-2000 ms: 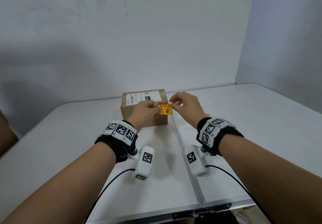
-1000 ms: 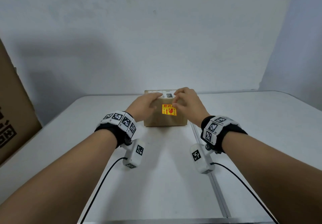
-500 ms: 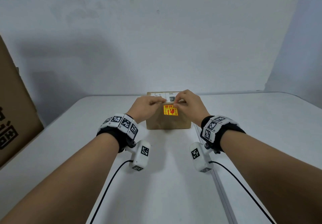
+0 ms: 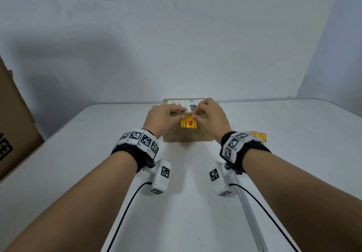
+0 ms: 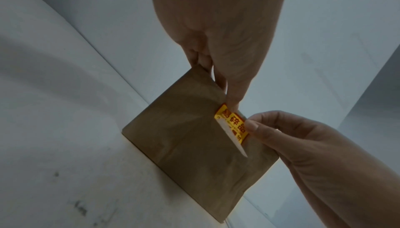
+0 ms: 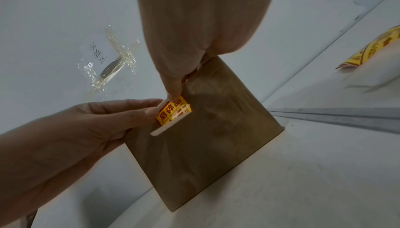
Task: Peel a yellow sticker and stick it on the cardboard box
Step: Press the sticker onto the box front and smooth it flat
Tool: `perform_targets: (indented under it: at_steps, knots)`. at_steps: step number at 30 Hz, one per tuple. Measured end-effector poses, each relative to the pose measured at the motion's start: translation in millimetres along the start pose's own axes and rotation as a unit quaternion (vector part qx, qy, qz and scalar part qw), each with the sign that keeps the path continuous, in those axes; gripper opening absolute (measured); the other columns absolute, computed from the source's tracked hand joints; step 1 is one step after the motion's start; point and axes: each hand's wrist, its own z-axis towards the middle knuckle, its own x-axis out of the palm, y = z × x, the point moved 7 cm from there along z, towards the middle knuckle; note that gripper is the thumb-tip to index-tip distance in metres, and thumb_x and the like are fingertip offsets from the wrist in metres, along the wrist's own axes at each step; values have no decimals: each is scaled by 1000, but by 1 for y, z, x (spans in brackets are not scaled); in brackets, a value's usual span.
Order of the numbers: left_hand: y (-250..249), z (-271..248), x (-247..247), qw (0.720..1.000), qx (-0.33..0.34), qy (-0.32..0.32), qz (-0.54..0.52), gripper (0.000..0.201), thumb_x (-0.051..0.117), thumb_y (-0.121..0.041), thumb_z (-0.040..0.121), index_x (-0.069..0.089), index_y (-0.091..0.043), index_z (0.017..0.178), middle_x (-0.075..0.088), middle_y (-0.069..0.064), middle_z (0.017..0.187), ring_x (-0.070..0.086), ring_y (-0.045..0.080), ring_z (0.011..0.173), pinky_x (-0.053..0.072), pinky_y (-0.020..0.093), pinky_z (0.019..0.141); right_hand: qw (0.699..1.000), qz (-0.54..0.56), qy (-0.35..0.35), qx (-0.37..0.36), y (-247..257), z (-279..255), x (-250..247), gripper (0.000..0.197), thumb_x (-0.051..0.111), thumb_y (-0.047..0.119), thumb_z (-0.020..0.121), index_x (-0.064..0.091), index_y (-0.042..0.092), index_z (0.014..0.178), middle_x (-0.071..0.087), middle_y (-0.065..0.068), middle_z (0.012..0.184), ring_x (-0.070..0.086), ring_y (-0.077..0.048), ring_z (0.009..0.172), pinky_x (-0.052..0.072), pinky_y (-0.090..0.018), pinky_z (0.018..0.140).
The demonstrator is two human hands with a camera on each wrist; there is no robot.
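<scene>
Both hands, left hand [image 4: 163, 117] and right hand [image 4: 210, 117], had brought the yellow sticker [image 4: 188, 123] onto the cardboard box [image 4: 187, 135], fingers pinching its top corners; nearly done.

A bare packing or test station; white table [image 4: 78, 173], blank wall [image 4: 176, 45], big cardboard carton [image 4: 13, 124] alongside.

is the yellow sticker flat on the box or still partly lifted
Partly lifted. The sticker touches the box at its top edge only; its white underside shows below, and both hands pinch its top corners.
</scene>
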Motion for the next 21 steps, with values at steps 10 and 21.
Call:
perform_targets:
  at_steps: [10, 21]
  knots:
    - [-3, -3, 3, 999, -3, -30, 29, 31, 65, -37, 81, 70, -37, 112, 66, -13, 125, 54, 6, 125, 40, 28, 107, 1000, -23, -12, -8, 4, -2, 1, 11, 65, 21, 81, 71, 13, 86, 58, 0, 105, 50, -15, 108, 32, -16, 81]
    - [-2, -3, 5, 998, 4, -41, 46, 30, 63, -38, 83, 69, -39, 112, 66, -14, 125, 54, 8, 125, 39, 29, 107, 999, -43, 2, -16, 6, -3, 0, 9, 64, 17, 79, 65, 12, 86, 57, -3, 106, 54, -20, 105, 37, -20, 81]
